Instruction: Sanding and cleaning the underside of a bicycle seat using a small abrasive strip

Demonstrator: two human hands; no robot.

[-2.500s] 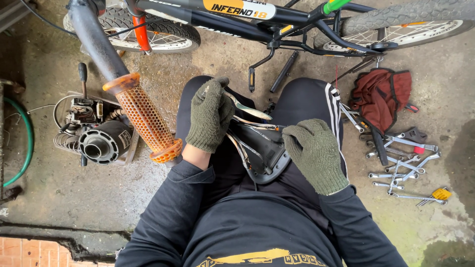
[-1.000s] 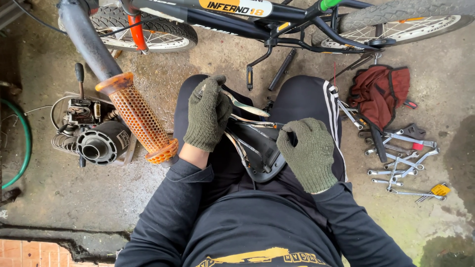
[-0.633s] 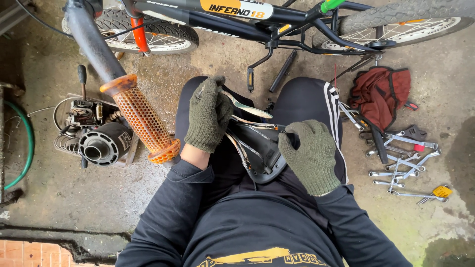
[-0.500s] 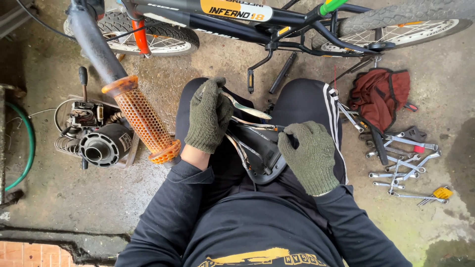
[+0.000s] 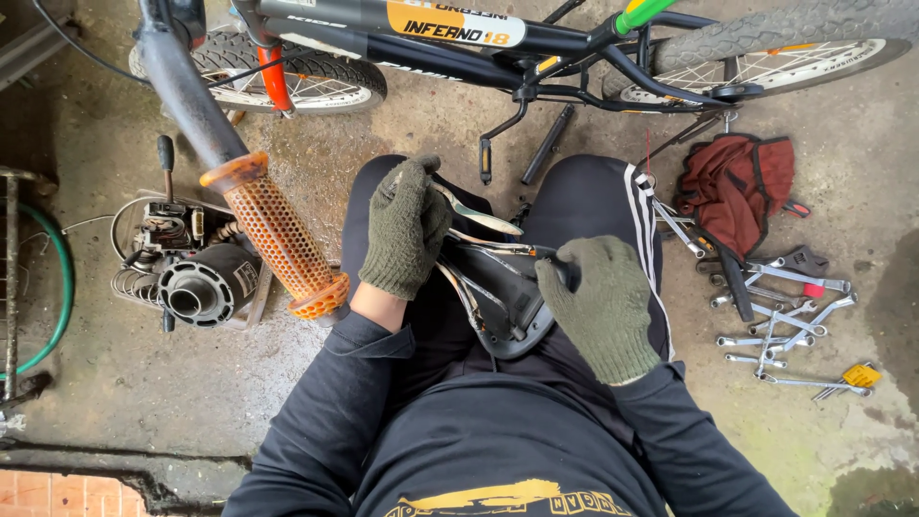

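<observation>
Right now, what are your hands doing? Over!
Left hand gripping the upturned bike saddle by its rails. Right hand shut on a thin tool, tip at the rails. Orange handlebar grip close beside the left hand.

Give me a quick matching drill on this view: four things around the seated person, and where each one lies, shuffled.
Things:
1. small engine
2. red bag
3. spanners
4. bicycle saddle

Places:
A. on the person's lap, between the left hand and right hand
B. on the floor at the person's left, beside the orange handlebar grip
C. spread on the floor at the person's right, nearer the camera than the bag
D. on the floor at the person's right, just below the bicycle's rear wheel in the picture

Pairs: 1-B, 2-D, 3-C, 4-A
</observation>
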